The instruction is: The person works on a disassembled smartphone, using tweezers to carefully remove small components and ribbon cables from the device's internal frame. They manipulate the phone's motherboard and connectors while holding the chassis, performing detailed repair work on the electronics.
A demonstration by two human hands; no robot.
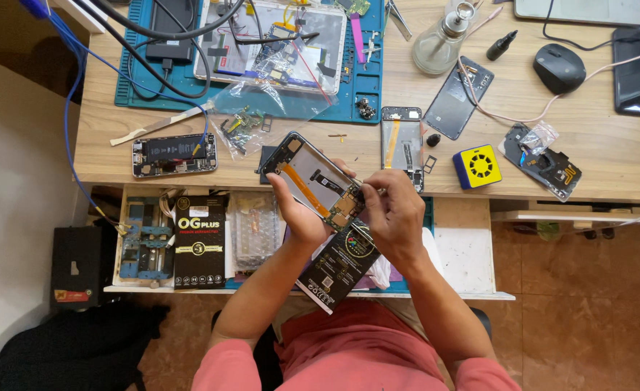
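Several opened phones (174, 155) and a yellow box (478, 166) crowd the desk (595, 148). Left hand (300, 210) grips a phone (313, 179) lying diagonally; right hand (392, 211) pinches its lower end.

surface (595, 174): light wood grain
mat (128, 80): teal
phone (313, 181): silver, orange ribbon strip
mouse (559, 67): dark grey
box (477, 166): yellow, black dotted circle
shirt (356, 355): salmon pink
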